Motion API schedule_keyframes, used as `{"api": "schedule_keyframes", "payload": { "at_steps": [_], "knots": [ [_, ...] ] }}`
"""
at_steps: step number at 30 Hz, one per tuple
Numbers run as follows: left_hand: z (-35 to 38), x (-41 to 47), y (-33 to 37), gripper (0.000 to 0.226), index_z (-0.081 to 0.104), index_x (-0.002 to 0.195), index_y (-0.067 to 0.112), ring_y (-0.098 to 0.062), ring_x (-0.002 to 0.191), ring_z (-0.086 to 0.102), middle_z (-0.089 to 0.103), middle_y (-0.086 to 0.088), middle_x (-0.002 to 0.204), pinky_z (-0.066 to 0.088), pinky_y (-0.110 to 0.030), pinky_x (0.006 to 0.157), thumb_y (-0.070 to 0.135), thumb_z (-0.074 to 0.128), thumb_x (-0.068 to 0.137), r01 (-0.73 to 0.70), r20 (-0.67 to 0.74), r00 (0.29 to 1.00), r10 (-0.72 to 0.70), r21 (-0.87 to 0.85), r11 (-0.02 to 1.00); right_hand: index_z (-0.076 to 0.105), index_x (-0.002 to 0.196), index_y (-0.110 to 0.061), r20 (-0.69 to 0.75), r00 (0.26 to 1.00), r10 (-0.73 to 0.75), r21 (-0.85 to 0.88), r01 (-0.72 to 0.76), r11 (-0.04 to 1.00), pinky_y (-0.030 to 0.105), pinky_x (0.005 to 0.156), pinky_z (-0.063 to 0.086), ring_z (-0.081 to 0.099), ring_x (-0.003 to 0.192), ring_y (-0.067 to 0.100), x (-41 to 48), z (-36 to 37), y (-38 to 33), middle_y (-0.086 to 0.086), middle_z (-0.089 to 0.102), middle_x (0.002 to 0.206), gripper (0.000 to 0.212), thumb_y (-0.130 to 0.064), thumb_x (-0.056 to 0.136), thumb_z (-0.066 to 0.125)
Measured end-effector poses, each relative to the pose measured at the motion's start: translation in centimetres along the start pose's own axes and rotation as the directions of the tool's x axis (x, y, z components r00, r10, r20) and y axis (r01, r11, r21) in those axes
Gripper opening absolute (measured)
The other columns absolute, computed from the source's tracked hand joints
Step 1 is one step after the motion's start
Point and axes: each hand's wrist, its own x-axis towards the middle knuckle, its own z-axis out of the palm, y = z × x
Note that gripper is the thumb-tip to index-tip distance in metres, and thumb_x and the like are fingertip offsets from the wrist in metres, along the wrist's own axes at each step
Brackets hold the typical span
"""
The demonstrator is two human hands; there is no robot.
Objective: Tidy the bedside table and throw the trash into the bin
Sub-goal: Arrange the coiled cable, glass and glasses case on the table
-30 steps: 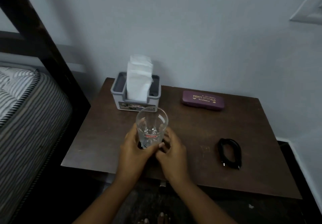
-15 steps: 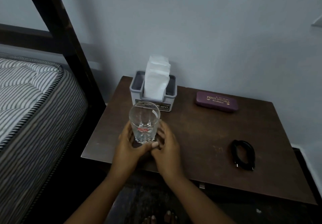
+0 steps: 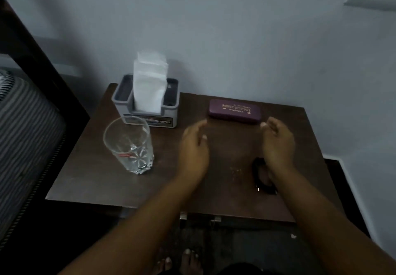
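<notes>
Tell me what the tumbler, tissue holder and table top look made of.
Tumbler: clear glass, see-through, with a cut faceted base. Tissue holder: probably matte grey plastic, smooth moulded edges. Table top: dark wood or wood-look laminate, faint grain; cannot tell which.

Change over the last second. You have let go of the glass: both your hands cupped its base before, and it now stands alone on the left part of the table, just in front of the tissue holder. Your left hand has moved right, over the middle of the table, fingers relaxed and empty. Your right hand has moved further right, near the purple case, fingers loosely curled and empty; its wrist now covers part of the black cable.
</notes>
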Motion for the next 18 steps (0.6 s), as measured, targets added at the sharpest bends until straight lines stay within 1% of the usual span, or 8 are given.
{"api": "schedule_keyframes", "payload": {
  "at_steps": [1,3,4,6,8,12,16,18],
  "knots": [
    [1.0,1.7,0.5,0.043,0.049,0.131,0.010,-0.020,0.128,0.044,0.048,-0.008,0.137,0.026,-0.012,0.099,-0.003,0.044,0.091,0.011,-0.010,1.000,-0.011,0.051,0.999,0.044,0.137,-0.011,0.028,0.998,0.056,0.007,-0.056,0.998,0.017,0.093,0.033,0.048,0.124,0.015,1.1,0.3,0.3,0.005,0.050,0.138,0.044,-0.022,0.095,0.050],
    [2.7,4.6,0.8,0.050,0.037,0.140,0.008,-0.021,0.136,0.035,0.036,-0.010,0.147,0.020,-0.013,0.102,-0.005,0.039,0.092,0.034,0.010,0.999,-0.035,0.082,0.996,0.034,0.142,-0.013,0.107,0.985,0.137,0.023,-0.140,0.990,0.024,0.104,0.030,0.040,0.132,0.018,2.8,1.1,0.9,0.006,0.041,0.146,0.048,-0.026,0.096,0.045],
    [3.3,5.7,0.6,0.053,0.032,0.143,0.007,-0.022,0.138,0.030,0.031,-0.010,0.150,0.018,-0.015,0.105,-0.005,0.036,0.092,0.047,0.033,0.998,-0.050,0.088,0.995,0.030,0.144,-0.014,0.134,0.979,0.155,0.032,-0.161,0.986,0.028,0.108,0.028,0.037,0.134,0.019,3.4,1.4,1.0,0.006,0.037,0.149,0.050,-0.026,0.097,0.043],
    [4.0,7.3,-0.1,0.055,0.025,0.146,0.008,-0.021,0.141,0.026,0.025,-0.009,0.154,0.016,-0.020,0.111,-0.006,0.033,0.093,0.078,0.086,0.992,-0.087,0.102,0.992,0.027,0.145,-0.018,0.163,0.975,0.150,0.042,-0.159,0.986,0.032,0.111,0.028,0.035,0.136,0.019,4.2,2.0,1.3,0.004,0.034,0.150,0.050,-0.026,0.098,0.041],
    [4.3,7.9,-0.6,0.058,0.025,0.146,0.009,-0.022,0.140,0.027,0.026,-0.009,0.154,0.018,-0.023,0.113,-0.008,0.031,0.092,0.103,0.102,0.988,-0.115,0.116,0.988,0.030,0.144,-0.020,0.169,0.973,0.154,0.035,-0.162,0.986,0.033,0.112,0.029,0.035,0.135,0.019,4.7,2.2,1.3,0.002,0.035,0.149,0.047,-0.026,0.098,0.040],
    [4.3,7.6,-1.0,0.061,0.029,0.145,0.009,-0.022,0.139,0.029,0.031,-0.010,0.152,0.020,-0.023,0.113,-0.013,0.030,0.087,0.127,0.040,0.991,-0.131,0.090,0.988,0.040,0.139,-0.018,0.163,0.976,0.144,0.055,-0.154,0.987,0.036,0.111,0.032,0.040,0.131,0.019,4.7,2.5,1.6,0.004,0.042,0.145,0.044,-0.029,0.097,0.042],
    [3.7,6.4,-1.3,0.062,0.032,0.144,0.009,-0.021,0.139,0.029,0.031,-0.008,0.152,0.020,-0.025,0.115,-0.014,0.030,0.086,0.147,-0.029,0.989,-0.146,0.041,0.988,0.042,0.138,-0.017,0.163,0.978,0.126,0.065,-0.139,0.988,0.037,0.112,0.031,0.040,0.131,0.019,3.6,3.3,1.7,0.004,0.043,0.145,0.044,-0.030,0.096,0.044],
    [3.3,6.0,-1.4,0.062,0.031,0.144,0.010,-0.020,0.140,0.029,0.030,-0.007,0.153,0.020,-0.026,0.116,-0.014,0.030,0.087,0.148,-0.031,0.989,-0.147,0.038,0.988,0.042,0.138,-0.016,0.159,0.981,0.115,0.065,-0.127,0.990,0.035,0.112,0.030,0.040,0.132,0.019,3.1,3.7,1.4,0.005,0.042,0.145,0.045,-0.030,0.096,0.044]
  ]
}}
